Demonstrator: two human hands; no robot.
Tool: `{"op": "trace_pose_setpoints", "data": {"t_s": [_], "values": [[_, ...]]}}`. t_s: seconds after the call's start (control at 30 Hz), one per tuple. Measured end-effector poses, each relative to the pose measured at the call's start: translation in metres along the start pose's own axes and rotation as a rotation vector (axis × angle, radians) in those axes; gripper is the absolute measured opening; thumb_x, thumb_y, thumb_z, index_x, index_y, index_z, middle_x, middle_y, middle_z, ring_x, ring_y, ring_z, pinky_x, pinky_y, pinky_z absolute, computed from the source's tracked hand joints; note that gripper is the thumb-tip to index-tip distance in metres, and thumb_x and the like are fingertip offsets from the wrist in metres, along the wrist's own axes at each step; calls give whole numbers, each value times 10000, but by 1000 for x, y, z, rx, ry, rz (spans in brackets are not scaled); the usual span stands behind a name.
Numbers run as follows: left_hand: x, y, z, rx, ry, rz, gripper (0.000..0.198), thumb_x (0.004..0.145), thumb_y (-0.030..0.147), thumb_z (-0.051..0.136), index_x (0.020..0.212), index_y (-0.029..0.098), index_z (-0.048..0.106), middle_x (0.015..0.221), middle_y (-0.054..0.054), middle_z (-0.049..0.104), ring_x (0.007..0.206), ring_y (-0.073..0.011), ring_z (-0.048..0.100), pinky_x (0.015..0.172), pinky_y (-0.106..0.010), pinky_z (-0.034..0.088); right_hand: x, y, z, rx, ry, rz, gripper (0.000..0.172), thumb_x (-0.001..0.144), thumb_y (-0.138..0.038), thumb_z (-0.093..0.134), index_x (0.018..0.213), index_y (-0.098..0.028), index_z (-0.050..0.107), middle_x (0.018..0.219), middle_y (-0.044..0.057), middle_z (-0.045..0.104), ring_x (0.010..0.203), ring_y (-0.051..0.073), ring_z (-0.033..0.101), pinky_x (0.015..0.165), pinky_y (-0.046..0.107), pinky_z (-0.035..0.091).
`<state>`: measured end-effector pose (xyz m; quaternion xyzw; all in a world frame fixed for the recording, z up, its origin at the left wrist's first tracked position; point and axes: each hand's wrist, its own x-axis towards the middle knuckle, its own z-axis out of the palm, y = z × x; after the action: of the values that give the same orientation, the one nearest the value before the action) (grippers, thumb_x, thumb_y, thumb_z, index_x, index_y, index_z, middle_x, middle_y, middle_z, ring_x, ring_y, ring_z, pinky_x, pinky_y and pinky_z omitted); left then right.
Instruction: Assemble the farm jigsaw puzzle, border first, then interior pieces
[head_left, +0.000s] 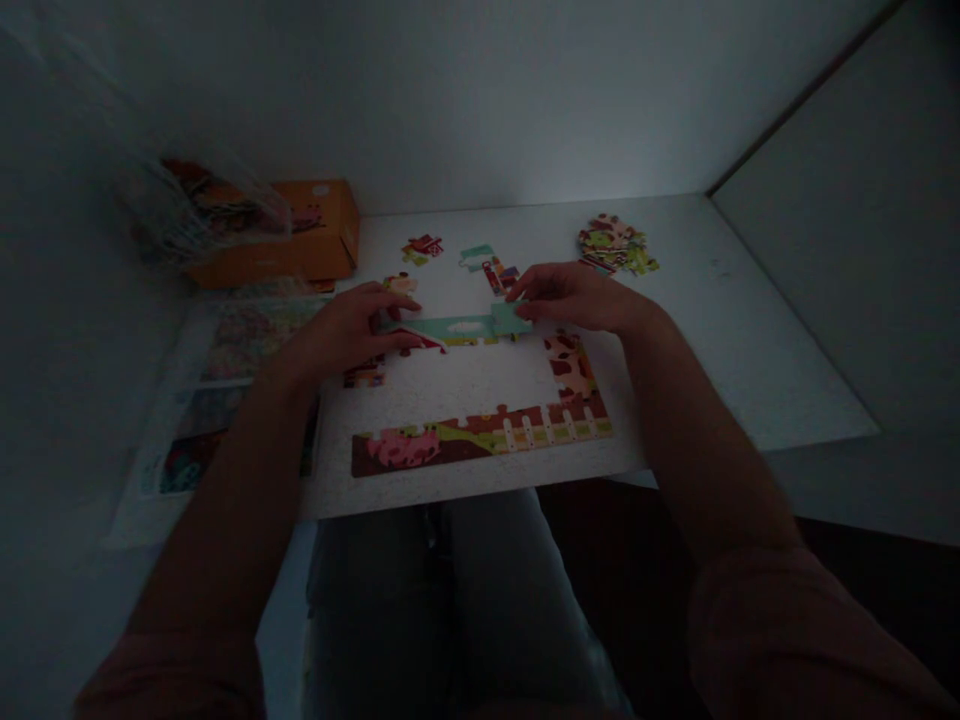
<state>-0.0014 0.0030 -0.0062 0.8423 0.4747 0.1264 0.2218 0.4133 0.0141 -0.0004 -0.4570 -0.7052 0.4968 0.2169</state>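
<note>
A jigsaw puzzle's joined top strip [465, 328], teal with a white cloud, lies on a white board [465, 378]. My left hand [367, 325] rests at the strip's left end, its fingers apart and touching the pieces there. At the other end, my right hand [566, 295] pinches a teal puzzle piece [511, 318] between thumb and fingers. Nearer to me runs the joined bottom strip [480, 438] with a pink pig and a white fence. Brown-spotted pieces [574, 368] form the right side. A few pieces [365, 374] at the left side are partly covered by my left hand.
An orange box [319, 235] with a clear plastic bag [232, 205] of pieces stands at the back left. Picture sheets [199, 440] in plastic lie at left. A heap of pieces [616, 245] sits back right. Small groups of loose pieces [422, 248] lie behind the strip.
</note>
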Motion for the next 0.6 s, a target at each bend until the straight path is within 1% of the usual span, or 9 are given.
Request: {"op": "trace_pose_setpoints", "data": {"t_s": [0.13, 0.23, 0.33, 0.47, 0.6], "values": [[0, 0, 0, -12, 8, 9, 570, 1051, 659, 908, 1468, 270, 923, 1281, -109, 851, 908, -237, 677, 857, -377, 533, -1, -1, 1, -95, -53, 6, 275, 1003, -464, 1006, 1159, -296, 855, 916, 6, 786, 810, 222, 658, 731, 374, 515], [0, 4, 0, -8, 4, -13, 548, 1038, 636, 902, 1458, 285, 928, 1286, -101, 849, 907, -233, 672, 836, -365, 523, -2, -1, 0, -198, -61, -3, 277, 1033, -490, 972, 1190, -289, 864, 867, -8, 755, 759, 209, 631, 716, 373, 487], [-1, 7, -1, -1, -9, -35, 575, 1040, 652, 884, 1483, 286, 917, 1292, -99, 850, 893, -229, 665, 822, -354, 517, -4, -1, -3, -272, -59, -10, 283, 1052, -498, 952, 1231, -291, 881, 853, -12, 740, 732, 205, 618, 709, 379, 473], [-1, 8, -3, 24, -21, -41, 623, 1059, 699, 838, 1508, 272, 907, 1285, -101, 854, 914, -232, 671, 828, -341, 514, -4, 1, -7, -300, -59, 8, 308, 1061, -535, 947, 1260, -306, 896, 875, -4, 753, 727, 208, 610, 701, 385, 475], [-1, 7, -3, -12, -12, -26, 592, 1044, 715, 855, 1466, 305, 919, 1310, -104, 855, 921, -246, 669, 844, -363, 534, -4, 0, -4, -267, -29, 19, 277, 1021, -536, 1003, 1185, -336, 905, 849, 2, 749, 770, 240, 649, 743, 409, 509]]}}
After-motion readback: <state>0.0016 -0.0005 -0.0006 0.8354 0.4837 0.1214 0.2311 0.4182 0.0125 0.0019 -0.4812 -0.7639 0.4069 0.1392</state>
